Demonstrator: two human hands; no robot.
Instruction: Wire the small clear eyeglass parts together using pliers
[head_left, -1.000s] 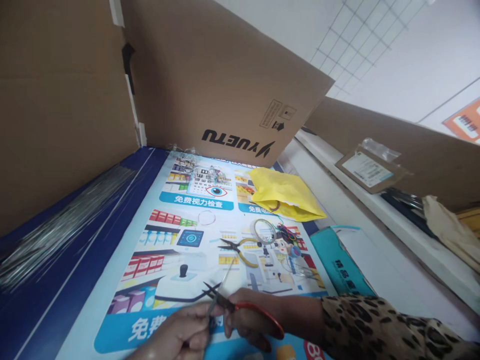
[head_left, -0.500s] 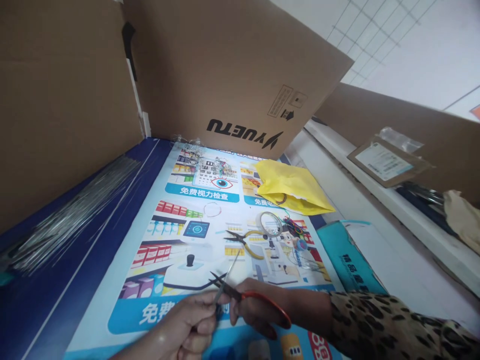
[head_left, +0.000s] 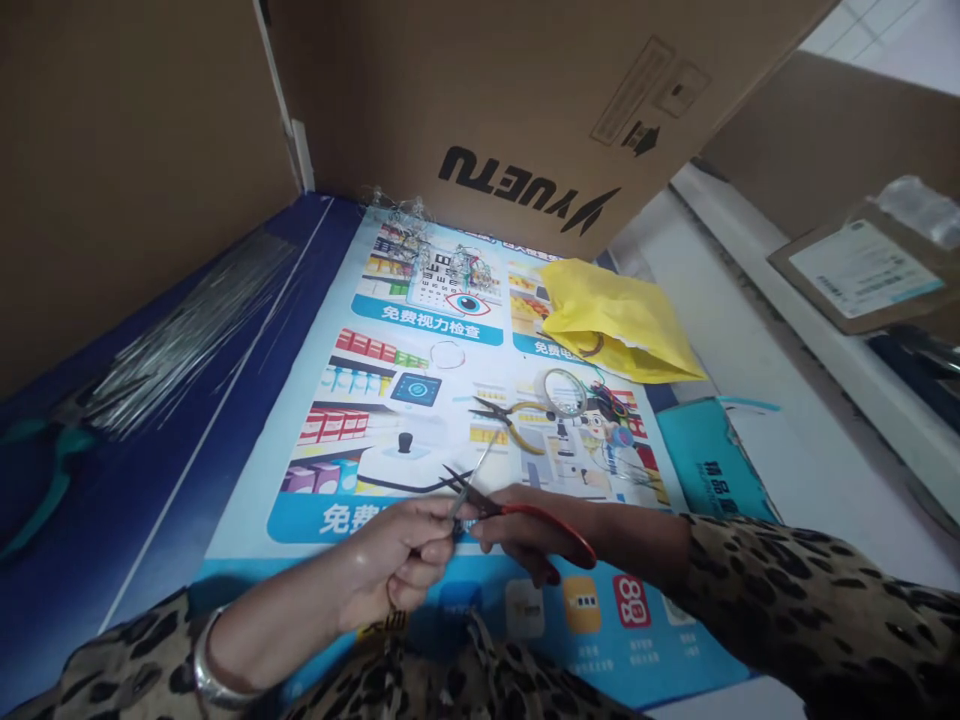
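Between the thumb and fingers of my left hand (head_left: 416, 555) is pinched a thin pale strip (head_left: 484, 460), pointing up and away. My right hand (head_left: 510, 510) grips red-handled scissors (head_left: 559, 532), whose dark blades stand slightly apart and cross the strip close to my left fingertips. Whether the blades touch the strip is too fine to make out. Just beyond lie yellow-handled pliers (head_left: 521, 418) with parted jaws, next to a round clear ring (head_left: 566, 392) like a tape roll. Coloured wires (head_left: 611, 402) lie tangled right of it.
A bundle of thin silvery wires (head_left: 187, 325) lies at left, near a teal-handled tool (head_left: 60, 485). Farther back are a yellow pouch (head_left: 630, 320) and tangled fine wire (head_left: 409, 230). Cardboard walls (head_left: 487, 90) stand behind. A teal box (head_left: 716, 455) is at right.
My view has tipped downward, so the tabletop sits higher and more of both sleeves shows. Both hands keep their hold on the strip and scissors, with little change between them.
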